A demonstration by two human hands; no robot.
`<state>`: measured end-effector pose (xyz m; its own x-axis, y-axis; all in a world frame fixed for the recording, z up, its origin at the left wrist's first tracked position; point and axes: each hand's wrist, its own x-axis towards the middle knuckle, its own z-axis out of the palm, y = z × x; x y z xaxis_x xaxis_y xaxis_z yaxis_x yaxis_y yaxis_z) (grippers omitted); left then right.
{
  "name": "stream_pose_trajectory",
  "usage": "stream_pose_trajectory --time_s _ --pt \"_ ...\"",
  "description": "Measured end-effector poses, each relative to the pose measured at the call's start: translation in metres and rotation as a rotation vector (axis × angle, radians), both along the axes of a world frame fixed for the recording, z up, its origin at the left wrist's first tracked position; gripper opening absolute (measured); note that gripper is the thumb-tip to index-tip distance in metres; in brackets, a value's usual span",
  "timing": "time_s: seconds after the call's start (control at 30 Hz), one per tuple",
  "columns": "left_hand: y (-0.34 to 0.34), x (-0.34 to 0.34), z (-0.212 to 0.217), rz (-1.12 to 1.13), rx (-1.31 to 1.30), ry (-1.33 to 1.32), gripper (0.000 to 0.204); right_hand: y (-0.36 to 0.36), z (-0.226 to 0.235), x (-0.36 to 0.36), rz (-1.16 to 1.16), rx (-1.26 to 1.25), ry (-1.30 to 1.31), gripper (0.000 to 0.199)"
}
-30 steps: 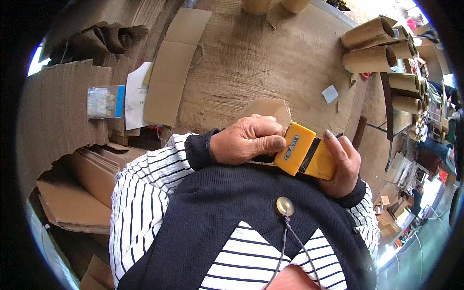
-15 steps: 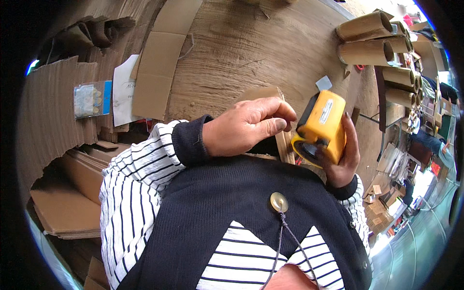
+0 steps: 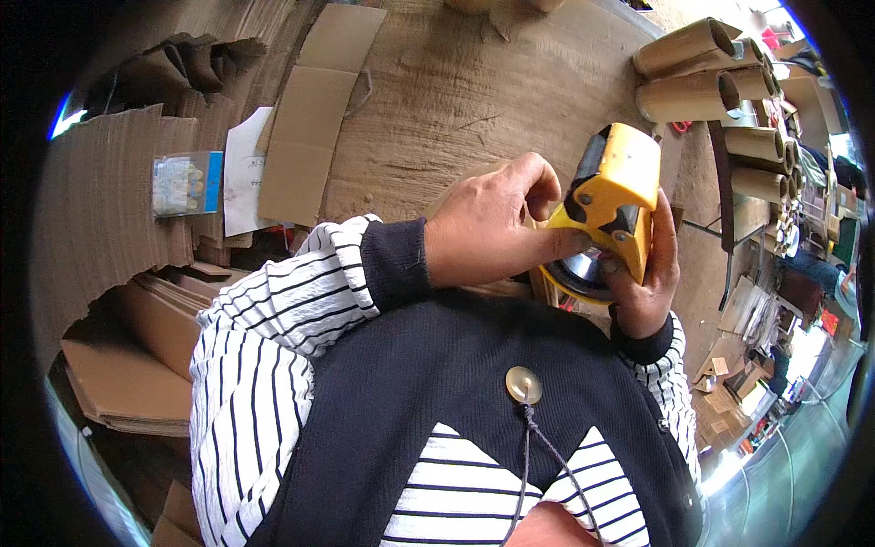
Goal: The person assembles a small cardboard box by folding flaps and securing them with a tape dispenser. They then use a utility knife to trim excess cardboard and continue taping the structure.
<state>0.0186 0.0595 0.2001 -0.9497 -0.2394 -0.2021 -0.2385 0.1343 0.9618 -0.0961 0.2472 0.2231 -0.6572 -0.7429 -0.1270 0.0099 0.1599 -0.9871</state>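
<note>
A yellow packing-tape dispenser (image 3: 629,169) with dark fittings is in my right hand (image 3: 652,283), held up in front of my chest. My right fingers wrap its far right side, and the thumb lies near the roll. A roll of tape (image 3: 579,273) with a shiny, dark middle sits at the dispenser's lower left. From the left, my left hand (image 3: 492,219) reaches to the dispenser. Its forefinger is bent, and its thumb presses on the yellow part beside the roll. Whether a loose tape end lies between those fingers is hidden.
The wooden table (image 3: 437,100) stretches ahead. Stacked cardboard sheets (image 3: 100,201) stand at the left, with a small clear packet (image 3: 185,184) and a white paper (image 3: 244,178) against them. Cardboard tubes (image 3: 684,96) are piled at the far right. Folded cardboard (image 3: 128,378) lies at lower left.
My left hand has moved right, and its thumb now touches the dispenser. My right hand has turned the dispenser and raised its top end.
</note>
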Motion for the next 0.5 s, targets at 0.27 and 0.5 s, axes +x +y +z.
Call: stream_pose_trajectory --time_s 0.27,0.5 --pt "0.017 -0.003 -0.031 0.235 -0.074 0.274 0.017 0.006 -0.002 0.0 0.147 -0.055 0.179 0.081" --pt "0.006 0.022 -0.013 0.189 0.159 0.076 0.018 0.011 0.0 -0.01 0.257 -0.042 0.666 0.077"
